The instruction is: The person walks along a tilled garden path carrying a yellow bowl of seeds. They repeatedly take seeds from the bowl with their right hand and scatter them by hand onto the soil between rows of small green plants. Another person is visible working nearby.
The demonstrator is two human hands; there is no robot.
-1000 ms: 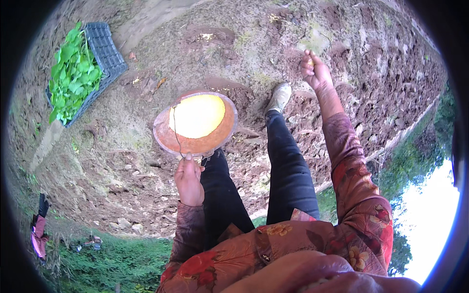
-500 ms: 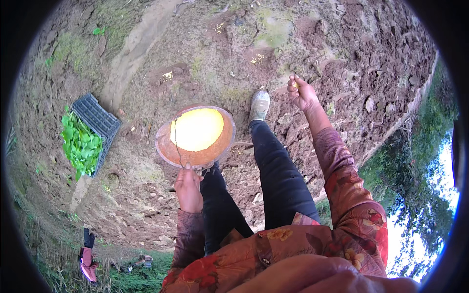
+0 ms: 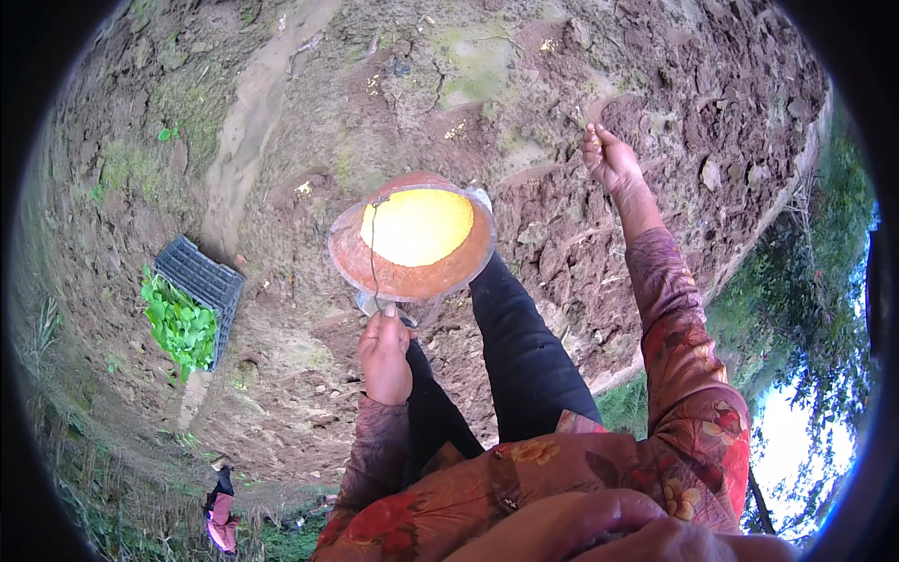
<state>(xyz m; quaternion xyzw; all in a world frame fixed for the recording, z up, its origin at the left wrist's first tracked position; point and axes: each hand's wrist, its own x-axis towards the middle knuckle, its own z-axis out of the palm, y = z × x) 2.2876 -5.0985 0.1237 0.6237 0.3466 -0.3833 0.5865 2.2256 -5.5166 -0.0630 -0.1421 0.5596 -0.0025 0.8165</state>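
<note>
Tilled red soil (image 3: 730, 122) | left hand (image 3: 386, 354) grips bowl (image 3: 412, 242); right hand (image 3: 611, 159) fingers pinched together

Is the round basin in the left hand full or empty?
Partly full: the basin held by the left hand has yellow granular stuff covering its bottom.

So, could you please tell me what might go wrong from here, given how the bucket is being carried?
The left hand alone holds the orange bucket by its thin handle, and it is full of yellow grain, so a swing could spill some. The ground is rough, cloddy soil, so a stumble seems possible. The right hand reaches far out, closed around something, which may upset balance.
</note>
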